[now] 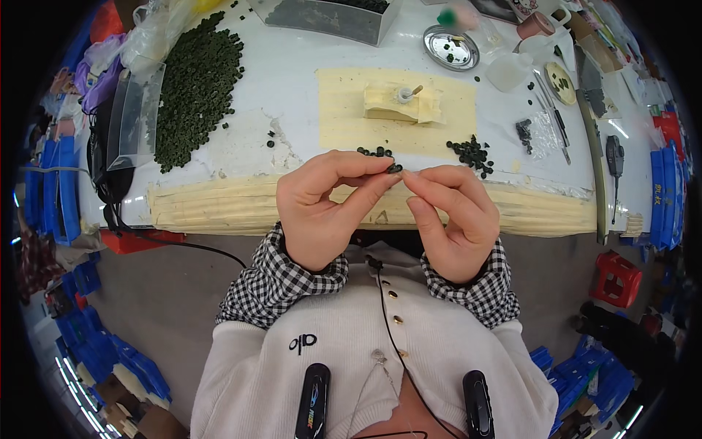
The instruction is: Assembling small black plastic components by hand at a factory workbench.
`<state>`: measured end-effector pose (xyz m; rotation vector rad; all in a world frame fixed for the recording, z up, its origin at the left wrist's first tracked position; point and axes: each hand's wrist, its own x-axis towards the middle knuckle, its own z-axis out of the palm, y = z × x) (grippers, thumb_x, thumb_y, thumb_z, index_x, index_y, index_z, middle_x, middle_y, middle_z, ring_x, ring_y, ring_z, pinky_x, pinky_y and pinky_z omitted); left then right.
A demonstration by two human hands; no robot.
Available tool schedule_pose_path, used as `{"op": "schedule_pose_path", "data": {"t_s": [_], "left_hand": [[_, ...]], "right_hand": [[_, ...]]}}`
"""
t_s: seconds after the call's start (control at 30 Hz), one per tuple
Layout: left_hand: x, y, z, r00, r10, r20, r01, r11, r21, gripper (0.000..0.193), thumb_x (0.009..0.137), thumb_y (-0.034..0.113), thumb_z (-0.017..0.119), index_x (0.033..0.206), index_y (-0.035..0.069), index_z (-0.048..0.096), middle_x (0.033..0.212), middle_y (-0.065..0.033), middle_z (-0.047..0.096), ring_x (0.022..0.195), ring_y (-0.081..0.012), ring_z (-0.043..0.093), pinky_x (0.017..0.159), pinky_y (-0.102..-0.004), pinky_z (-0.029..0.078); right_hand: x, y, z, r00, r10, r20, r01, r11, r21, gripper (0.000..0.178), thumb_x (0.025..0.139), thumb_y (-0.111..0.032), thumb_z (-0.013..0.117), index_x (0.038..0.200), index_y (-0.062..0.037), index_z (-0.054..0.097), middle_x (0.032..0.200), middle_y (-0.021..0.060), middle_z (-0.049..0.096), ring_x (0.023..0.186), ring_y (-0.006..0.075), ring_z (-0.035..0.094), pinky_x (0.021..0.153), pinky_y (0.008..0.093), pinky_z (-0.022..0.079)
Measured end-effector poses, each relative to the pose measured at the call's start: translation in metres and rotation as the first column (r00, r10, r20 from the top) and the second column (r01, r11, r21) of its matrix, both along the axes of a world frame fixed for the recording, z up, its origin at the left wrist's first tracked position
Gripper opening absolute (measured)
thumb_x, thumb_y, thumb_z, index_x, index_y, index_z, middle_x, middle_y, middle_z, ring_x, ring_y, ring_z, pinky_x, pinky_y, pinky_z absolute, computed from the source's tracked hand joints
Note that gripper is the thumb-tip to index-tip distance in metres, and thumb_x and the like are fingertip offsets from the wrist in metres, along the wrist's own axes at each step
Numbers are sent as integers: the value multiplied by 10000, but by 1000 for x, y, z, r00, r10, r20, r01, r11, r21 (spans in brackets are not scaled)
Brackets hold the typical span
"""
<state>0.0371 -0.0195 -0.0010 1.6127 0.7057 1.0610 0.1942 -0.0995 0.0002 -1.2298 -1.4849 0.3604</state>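
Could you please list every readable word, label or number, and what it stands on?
I'd rather not copy wording; it stands here:
White sweater: dark stitched lettering.
Black strip-shaped device, lower left: coloured print.
Blue bin, right: dark characters.
Yellow table-edge tape: faint mark, unreadable.
Other print is too small.

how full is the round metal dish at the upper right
Nearly empty: only a few small dark green pieces lie in the round metal dish, and most of its shiny bottom shows.
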Motion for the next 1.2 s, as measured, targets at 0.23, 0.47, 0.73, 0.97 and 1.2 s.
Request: {"op": "schedule_pose_path", "data": {"t_s": [0.23,0.47,0.73,0.97,1.2], "left_hand": [[-3,0,1,998,-27,-48,31,996,86,174,794,-66,702,965,-38,700,889,-116,705,802,-138,672,711,-232,534],[0,-8,0,993,-55,101,77,973,-220,185,822,-58,688,1006,-42,685,937,-110,697,851,-132,672,745,-222,535],[0,-3,1,992,-59,108,80,975,-209,170,815,-79,685,982,-52,679,933,-106,689,852,-131,664,758,-228,528],[-1,-2,2,995,-58,79,73,975,-209,180,807,-112,671,979,-57,671,924,-114,684,845,-134,646,753,-236,514],[0,3,-2,999,-49,19,52,987,-150,172,797,-107,683,959,-49,677,909,-105,685,821,-130,639,738,-238,507]], "right_hand": [[0,0,-1,1000,10,-16,-11,1000,-28,309,807,71,664,1109,8,677,974,119,628,805,171,624,687,248,511],[-3,-1,-8,991,12,-133,-17,999,-37,294,834,54,645,1125,23,664,976,123,624,812,168,619,707,239,508],[0,0,-10,975,81,-209,-95,994,-59,293,852,38,631,1144,15,658,978,122,624,821,170,612,711,238,497],[1,2,-5,977,88,-193,-102,993,-66,298,847,37,636,1144,19,656,977,119,623,806,169,613,695,239,496],[3,7,-10,977,61,-202,-67,997,-24,322,814,51,656,1133,11,662,944,112,626,779,178,603,666,253,491]]}}
